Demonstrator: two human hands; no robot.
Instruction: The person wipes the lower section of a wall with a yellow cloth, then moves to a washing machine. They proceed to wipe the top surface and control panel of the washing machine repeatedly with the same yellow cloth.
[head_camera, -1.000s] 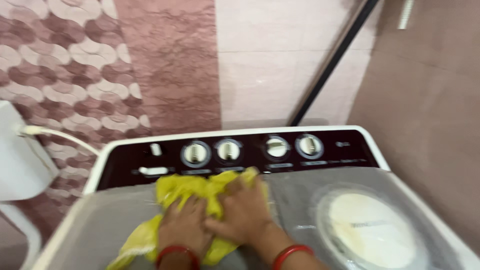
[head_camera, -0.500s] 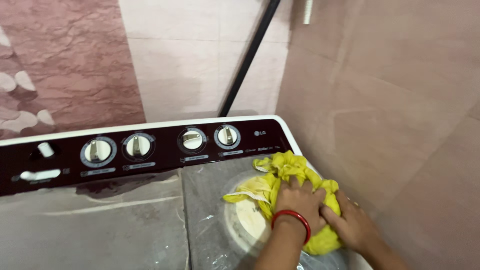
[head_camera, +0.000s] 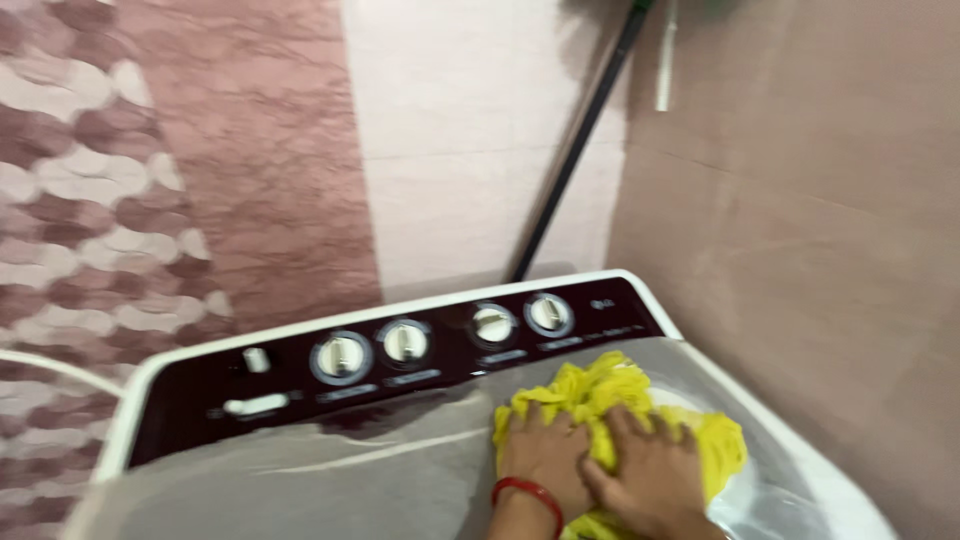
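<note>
Yellow cloth (head_camera: 625, 420) bunched lower right of frame on washing machine lid (head_camera: 330, 475); left hand (head_camera: 545, 458) and right hand (head_camera: 648, 470) pressed flat on it, fingers spread. Step: wiping lid. Behind: dials (head_camera: 405, 342), tiled wall (head_camera: 200, 160).

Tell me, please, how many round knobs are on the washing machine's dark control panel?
4: two side by side mid-panel, two more toward its right end.
</note>
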